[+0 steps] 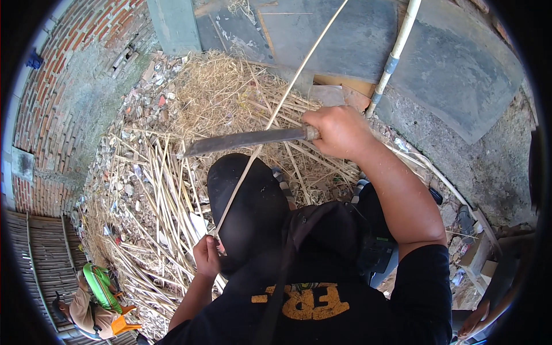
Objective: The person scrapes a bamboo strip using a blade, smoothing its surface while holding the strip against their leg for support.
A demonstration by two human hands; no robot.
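Right hand [339, 131] grips knife [241, 141]; left hand [206, 257] apparently pinches bamboo strip [275, 112].

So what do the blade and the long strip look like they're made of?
The blade looks like dark, dull metal, probably steel: grey, flat, no shine. The strip looks like split bamboo or cane: pale yellow, thin, matching the cut slivers littering the ground.

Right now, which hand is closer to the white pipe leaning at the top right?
Right. The right hand, gripping the knife, sits just left of the white pipe's lower end. The left hand holds the thin stick far below it, by the knee.
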